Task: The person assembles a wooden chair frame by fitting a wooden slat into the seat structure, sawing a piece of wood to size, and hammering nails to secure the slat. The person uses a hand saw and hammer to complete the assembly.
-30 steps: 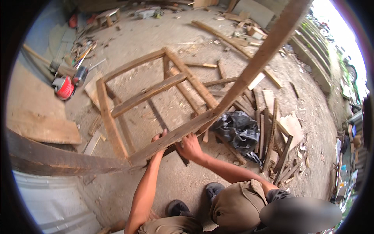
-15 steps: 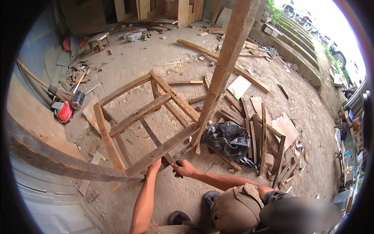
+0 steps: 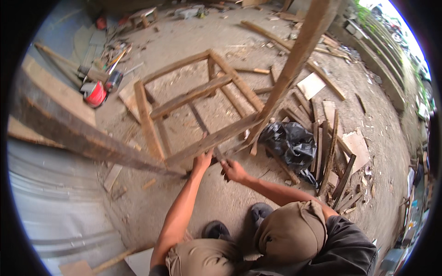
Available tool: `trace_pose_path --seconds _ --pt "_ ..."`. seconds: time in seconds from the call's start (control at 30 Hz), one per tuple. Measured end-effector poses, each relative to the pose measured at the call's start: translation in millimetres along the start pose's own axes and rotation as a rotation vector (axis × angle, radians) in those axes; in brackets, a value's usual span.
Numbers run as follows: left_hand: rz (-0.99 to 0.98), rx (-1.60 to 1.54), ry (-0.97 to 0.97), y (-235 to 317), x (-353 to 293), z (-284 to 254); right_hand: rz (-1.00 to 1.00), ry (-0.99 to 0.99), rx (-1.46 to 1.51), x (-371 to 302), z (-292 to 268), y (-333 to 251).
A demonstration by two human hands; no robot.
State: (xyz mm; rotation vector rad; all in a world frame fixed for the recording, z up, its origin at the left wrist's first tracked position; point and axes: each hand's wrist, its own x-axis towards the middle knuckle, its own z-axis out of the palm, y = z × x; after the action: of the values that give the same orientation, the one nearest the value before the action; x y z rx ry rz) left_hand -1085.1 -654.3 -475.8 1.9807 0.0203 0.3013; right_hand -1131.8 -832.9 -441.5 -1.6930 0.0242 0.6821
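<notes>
A wooden chair frame (image 3: pixel 189 97) stands tilted on the ground before me, made of rough brown rails with two long posts rising toward me. A dark thin slat (image 3: pixel 198 117) passes under its middle rail and near rail. My left hand (image 3: pixel 201 162) is closed around the near rail (image 3: pixel 216 138), its fingers partly hidden beneath the wood. Just right of it, my right hand (image 3: pixel 234 170) is closed on the near end of the slat, thumb on top. What lies under the right fingers is too blurred to make out.
A black plastic bag (image 3: pixel 292 145) and piled wood strips (image 3: pixel 324 152) lie to the right. At left are a red bucket (image 3: pixel 95 94), a dark can (image 3: pixel 113 81) and a broom (image 3: pixel 92 73). Metal sheeting (image 3: pixel 60 198) lines the near left; a long beam (image 3: pixel 267 34) lies at the back.
The view has shifted, so the frame and both hands appear farther up and right, and more of my legs shows. Both hands keep their places on the wood.
</notes>
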Motion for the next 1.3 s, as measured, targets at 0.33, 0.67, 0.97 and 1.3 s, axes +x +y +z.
trace_pose_path --seconds 0.33,0.67,0.97,1.3 --pt "-0.057 0.057 -0.148 -23.2 0.0 -23.6 -0.119 -0.214 0.045 7.1 -3.9 -5.9" --pt "-0.163 -0.042 -0.284 22.2 -1.6 -14.8 -0.083 -0.079 -0.078 -1.5 -20.6 -2.2" --pt "-0.207 0.119 -0.211 3.6 1.2 -13.6 -0.065 0.052 -0.235 3.2 -12.4 -8.9" --pt "-0.039 0.148 -0.124 -9.3 -2.3 -13.7 -0.063 0.003 -0.204 11.3 -8.6 -1.5"
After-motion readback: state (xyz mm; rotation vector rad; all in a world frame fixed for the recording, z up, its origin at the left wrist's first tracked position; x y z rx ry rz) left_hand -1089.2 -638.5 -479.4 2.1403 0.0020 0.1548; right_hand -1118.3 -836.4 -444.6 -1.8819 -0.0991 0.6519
